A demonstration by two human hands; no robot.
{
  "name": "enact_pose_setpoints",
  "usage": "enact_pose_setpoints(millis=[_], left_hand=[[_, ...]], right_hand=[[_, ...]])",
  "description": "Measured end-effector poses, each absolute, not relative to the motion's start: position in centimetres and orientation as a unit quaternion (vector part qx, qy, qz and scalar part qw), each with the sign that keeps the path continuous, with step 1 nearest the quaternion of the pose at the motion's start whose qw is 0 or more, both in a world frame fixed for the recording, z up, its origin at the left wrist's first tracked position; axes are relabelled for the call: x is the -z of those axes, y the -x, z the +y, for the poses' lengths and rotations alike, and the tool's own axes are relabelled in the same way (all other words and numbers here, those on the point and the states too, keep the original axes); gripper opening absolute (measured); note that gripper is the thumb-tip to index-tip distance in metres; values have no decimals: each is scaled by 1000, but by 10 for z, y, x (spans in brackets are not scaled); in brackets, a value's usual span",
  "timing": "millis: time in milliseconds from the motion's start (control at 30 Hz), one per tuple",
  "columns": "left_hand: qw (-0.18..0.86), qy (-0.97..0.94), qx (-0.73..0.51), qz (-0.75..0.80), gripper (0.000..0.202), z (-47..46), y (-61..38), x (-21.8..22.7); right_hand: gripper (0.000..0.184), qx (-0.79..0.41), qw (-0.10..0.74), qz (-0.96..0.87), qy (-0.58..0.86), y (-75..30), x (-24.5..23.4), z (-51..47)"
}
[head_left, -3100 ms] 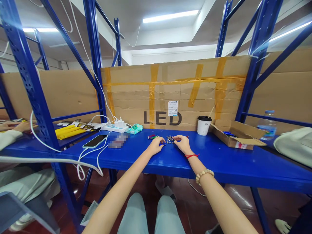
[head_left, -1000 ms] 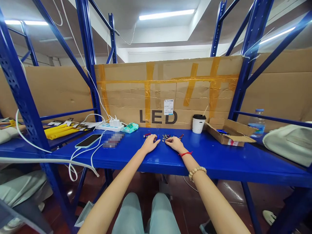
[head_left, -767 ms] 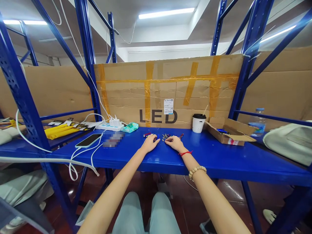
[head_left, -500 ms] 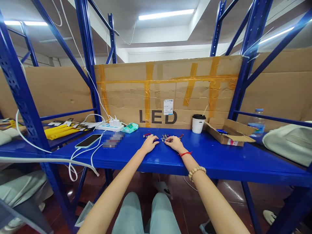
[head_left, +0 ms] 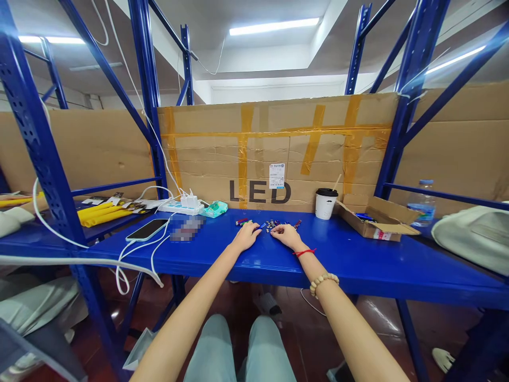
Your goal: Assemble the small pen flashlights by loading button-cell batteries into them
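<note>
Here, left hand (head_left: 246, 237) and right hand (head_left: 287, 236) at small parts (head_left: 272, 225) — fingers curled, grip unclear, paper cup (head_left: 325, 204), phone (head_left: 148, 229) aside.

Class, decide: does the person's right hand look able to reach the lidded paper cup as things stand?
Probably yes. The right hand rests beside the small parts, and only bare blue shelf lies between it and the cup.
</note>
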State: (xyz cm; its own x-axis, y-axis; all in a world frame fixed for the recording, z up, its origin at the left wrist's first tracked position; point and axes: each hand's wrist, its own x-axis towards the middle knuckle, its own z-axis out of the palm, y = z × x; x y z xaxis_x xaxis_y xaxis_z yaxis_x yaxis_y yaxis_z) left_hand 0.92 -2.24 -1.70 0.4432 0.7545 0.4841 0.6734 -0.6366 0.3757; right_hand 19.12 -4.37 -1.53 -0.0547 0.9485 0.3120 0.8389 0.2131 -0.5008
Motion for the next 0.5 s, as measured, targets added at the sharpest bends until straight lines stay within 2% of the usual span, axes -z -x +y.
enact_pose_setpoints(millis=[300, 500], left_hand=[[56, -847, -316, 424, 21, -24, -9, 17], [47, -847, -318, 424, 21, -24, -9, 16]], right_hand=[[20, -96, 315, -723, 608, -193, 18, -41], [16, -80, 388, -715, 576, -194, 19, -38]])
